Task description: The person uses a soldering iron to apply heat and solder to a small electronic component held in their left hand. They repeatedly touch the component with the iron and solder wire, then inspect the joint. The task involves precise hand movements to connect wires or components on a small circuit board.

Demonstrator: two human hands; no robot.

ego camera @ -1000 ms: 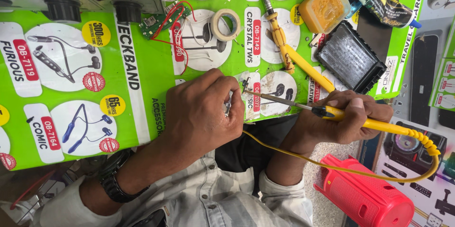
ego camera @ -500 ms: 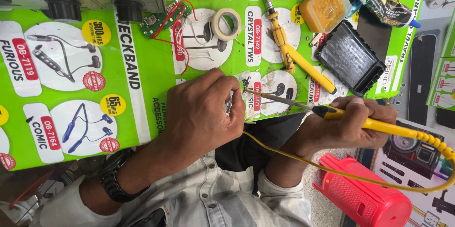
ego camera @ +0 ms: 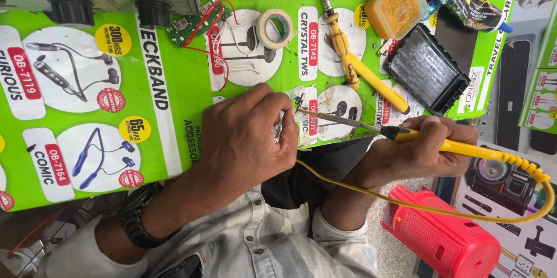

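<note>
Yellow soldering iron point(ego camera: 458, 149), light and stiff, is gripped by right hand point(ego camera: 423, 153) on the handle, away from the hot tip; left hand point(ego camera: 246, 136) fingers closed on a small part, mostly hidden.

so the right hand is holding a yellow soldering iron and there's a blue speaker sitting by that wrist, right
Not quite: the speaker by that wrist is red, not blue, as the head view shows. The rest holds: the right hand grips a yellow soldering iron, its tip pointing toward the closed left hand.
</note>
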